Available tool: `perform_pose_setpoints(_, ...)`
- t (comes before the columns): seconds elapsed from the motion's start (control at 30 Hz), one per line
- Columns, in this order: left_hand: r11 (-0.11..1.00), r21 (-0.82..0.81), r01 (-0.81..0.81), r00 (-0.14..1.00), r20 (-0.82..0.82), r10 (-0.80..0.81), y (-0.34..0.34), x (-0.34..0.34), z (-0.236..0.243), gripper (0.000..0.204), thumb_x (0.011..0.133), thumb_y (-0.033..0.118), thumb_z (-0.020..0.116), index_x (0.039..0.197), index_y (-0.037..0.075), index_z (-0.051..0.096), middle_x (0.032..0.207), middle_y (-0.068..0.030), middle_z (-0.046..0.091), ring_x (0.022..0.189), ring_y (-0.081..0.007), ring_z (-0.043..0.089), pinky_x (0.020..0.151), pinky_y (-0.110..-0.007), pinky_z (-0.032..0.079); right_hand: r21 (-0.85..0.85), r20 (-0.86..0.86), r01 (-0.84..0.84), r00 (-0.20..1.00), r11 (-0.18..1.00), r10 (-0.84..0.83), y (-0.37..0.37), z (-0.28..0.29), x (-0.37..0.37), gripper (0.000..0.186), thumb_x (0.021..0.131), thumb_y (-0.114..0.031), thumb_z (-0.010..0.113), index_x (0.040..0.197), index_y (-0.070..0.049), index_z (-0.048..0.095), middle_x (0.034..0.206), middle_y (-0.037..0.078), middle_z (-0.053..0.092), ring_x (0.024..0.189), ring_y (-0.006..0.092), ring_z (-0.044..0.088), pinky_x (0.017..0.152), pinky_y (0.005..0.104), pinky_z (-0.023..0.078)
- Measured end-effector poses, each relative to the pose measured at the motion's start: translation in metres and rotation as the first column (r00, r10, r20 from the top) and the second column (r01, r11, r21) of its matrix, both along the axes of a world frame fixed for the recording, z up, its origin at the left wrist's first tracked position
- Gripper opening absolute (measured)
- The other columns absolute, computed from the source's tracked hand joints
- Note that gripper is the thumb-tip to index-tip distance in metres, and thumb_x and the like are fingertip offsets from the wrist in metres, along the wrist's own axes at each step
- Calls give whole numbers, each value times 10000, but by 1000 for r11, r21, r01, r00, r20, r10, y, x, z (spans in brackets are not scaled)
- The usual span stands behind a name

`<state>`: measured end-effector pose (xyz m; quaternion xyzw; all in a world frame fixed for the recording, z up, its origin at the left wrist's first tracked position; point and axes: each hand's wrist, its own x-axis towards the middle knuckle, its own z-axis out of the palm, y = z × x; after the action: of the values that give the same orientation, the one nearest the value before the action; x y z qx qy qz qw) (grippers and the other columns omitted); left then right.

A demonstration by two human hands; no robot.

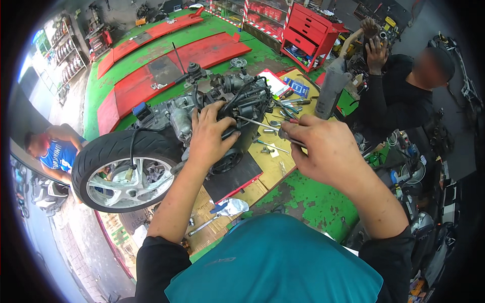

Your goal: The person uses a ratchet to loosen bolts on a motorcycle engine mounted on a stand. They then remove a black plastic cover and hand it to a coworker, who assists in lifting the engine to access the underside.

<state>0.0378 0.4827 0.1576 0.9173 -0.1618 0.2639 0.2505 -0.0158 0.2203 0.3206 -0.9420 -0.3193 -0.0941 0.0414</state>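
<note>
My left hand (211, 132) grips a dark part on the upper side of a scooter engine (179, 117), fingers curled over it among black hoses. My right hand (321, 146) is closed on a long thin screwdriver (257, 122), whose tip reaches into the engine just right of my left hand. The engine is joined to a rear wheel (131, 185) with a black tyre and silver spokes, at the left. Under and right of the engine is a yellow worktop (273, 166) with wrenches, sockets and small parts (268, 150) on it.
A co-worker in black (391, 101) at the right has raised hands near a grey exhaust (331, 86). A person in blue (53, 154) is at the left. Red ramps (131, 96) and a red tool cabinet (303, 35) stand behind. A rag and wrench (230, 207) lie near me.
</note>
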Motion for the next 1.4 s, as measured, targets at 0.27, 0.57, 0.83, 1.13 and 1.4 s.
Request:
perform_pose_setpoints(0.27,998,-61,6,999,33,-4,-2,-1,-6,343,762,253,864,1079,146,787,1423,-170,564,1354,-396,508,1231,-629,284,142,-209,65,977,988,-34,1,-23,-8,350,879,-141,647,1209,-28,679,917,207,681,820,405,693,784,490,562)
perform_pose_setpoints(0.57,998,-53,39,999,30,-38,5,-3,-3,315,748,232,871,1058,194,831,1422,-172,573,1354,-390,508,1225,-575,298,359,-886,821,151,444,439,-4,-51,-9,518,1033,-194,601,1526,-121,460,900,35,590,614,138,595,443,321,436)
perform_pose_setpoints(0.83,991,-108,74,996,61,-68,3,1,-10,256,761,174,798,1015,134,804,1402,-205,585,1337,-419,527,1210,-570,332,463,-869,642,464,611,171,14,-92,-18,548,1036,-142,596,1566,-99,464,886,56,671,497,114,529,388,302,402)
perform_pose_setpoints(1.13,980,-195,39,996,88,-22,-1,2,-11,351,791,90,702,1106,6,571,1020,-130,613,969,-293,638,895,-381,518,382,-475,261,878,886,-53,23,-87,-26,514,963,-103,582,1455,46,562,1084,321,722,1016,422,733,864,490,590)
perform_pose_setpoints(1.4,963,-267,34,997,72,-15,7,14,-7,772,792,160,774,1455,86,386,1163,-193,676,1038,-334,680,949,-423,534,176,-200,185,968,967,-149,27,-86,-37,504,914,-98,606,1379,90,553,952,257,739,928,425,736,836,501,600)
